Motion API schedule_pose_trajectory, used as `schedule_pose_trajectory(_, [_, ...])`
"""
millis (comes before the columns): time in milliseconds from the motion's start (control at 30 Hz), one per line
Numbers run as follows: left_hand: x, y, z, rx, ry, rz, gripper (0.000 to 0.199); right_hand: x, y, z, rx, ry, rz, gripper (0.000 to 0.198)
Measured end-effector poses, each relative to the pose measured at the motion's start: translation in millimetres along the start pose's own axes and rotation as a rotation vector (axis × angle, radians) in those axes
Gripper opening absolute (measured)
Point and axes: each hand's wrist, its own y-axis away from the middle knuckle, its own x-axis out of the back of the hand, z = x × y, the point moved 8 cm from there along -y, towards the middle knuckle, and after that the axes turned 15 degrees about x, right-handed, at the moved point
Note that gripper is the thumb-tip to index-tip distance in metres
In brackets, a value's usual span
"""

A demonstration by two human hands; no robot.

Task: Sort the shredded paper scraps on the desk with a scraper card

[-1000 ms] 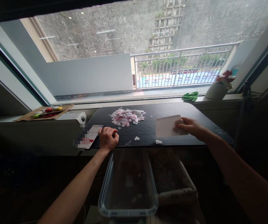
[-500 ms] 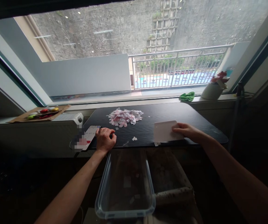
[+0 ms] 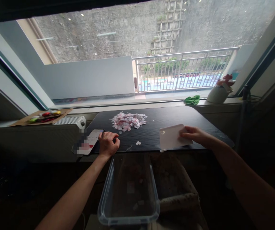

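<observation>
My right hand point(image 3: 190, 134) grips the right edge of a thin white plastic card point(image 3: 171, 136) with rounded corners, tilted above the dark table point(image 3: 187, 118) near its front edge. Small paper scraps point(image 3: 161, 150) lie at the table's edge by the card's lower left corner. My left hand point(image 3: 109, 142) rests on the table's front edge with its fingers curled in, and nothing shows in them. Right beside it lies a phone point(image 3: 93, 138) with a lit screen. A heap of torn paper bits point(image 3: 127, 120) sits farther back, and a few scraps point(image 3: 138, 143) lie between the hands.
Below the table's front edge stands a clear plastic bin point(image 3: 153, 191) with some scraps in it. A worn, box-like thing point(image 3: 179, 198) is to its right. A radiator point(image 3: 71, 120) is at the left. On the sill are a green cloth point(image 3: 192, 100) and a pale pot point(image 3: 217, 94).
My right hand has shifted slightly right with the white card, whose angle has changed a little. My left hand, the phone and the paper heap stay as they were.
</observation>
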Motion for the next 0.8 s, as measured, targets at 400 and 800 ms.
schedule_pose_trajectory(400, [4.9, 14.3, 20.0, -0.235, -0.004, -0.05, 0.014, -42.4, -19.8, -9.4, 0.061, -0.05, 0.112, 0.013])
schedule_pose_trajectory(800, [0.2, 20.5, 21.8, -0.232, 0.0, -0.135, 0.014, -99.5, -27.8, -2.5, -0.02, -0.031, 0.019, 0.008])
